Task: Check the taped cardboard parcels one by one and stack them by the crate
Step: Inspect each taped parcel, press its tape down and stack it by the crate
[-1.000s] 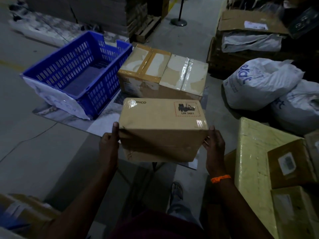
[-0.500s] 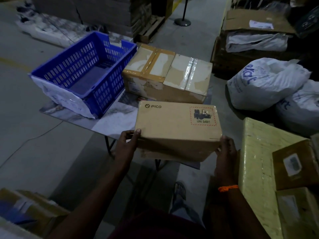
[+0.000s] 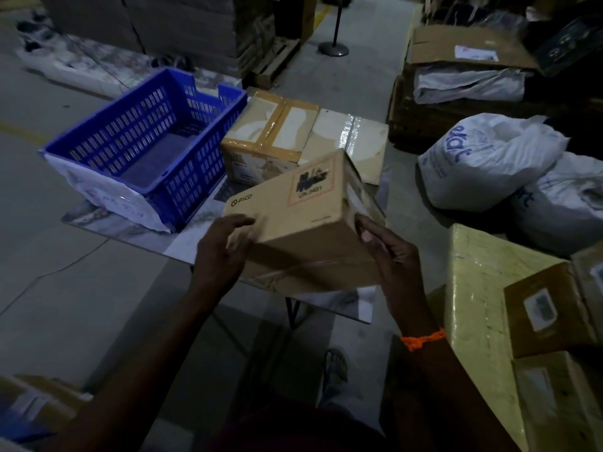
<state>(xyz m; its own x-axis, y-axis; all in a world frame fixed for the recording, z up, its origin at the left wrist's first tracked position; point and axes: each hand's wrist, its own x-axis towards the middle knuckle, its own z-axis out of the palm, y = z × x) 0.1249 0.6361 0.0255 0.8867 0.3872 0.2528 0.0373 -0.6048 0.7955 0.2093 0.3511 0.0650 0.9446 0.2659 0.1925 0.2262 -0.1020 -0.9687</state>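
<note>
I hold a brown taped cardboard parcel (image 3: 303,220) marked PICO, with a red-bordered label, tilted over the small table. My left hand (image 3: 225,246) grips its near left corner, fingers curled onto the top face. My right hand (image 3: 388,252) grips its right end, thumb on the side. Behind it two taped parcels (image 3: 270,132) (image 3: 352,141) sit side by side on the table, right beside the blue slotted crate (image 3: 143,141), which is empty.
The low table (image 3: 137,236) has a marbled top. White sacks (image 3: 489,158) lie on the floor at right. A yellow wrapped carton (image 3: 479,288) with smaller boxes (image 3: 548,314) stands at near right. Pallet stacks and a post base (image 3: 332,48) lie beyond. More boxes (image 3: 39,402) sit at bottom left.
The parcel has been turned and tilted, its right end lifted and rotated toward the far parcels. My left hand slid onto its top face.
</note>
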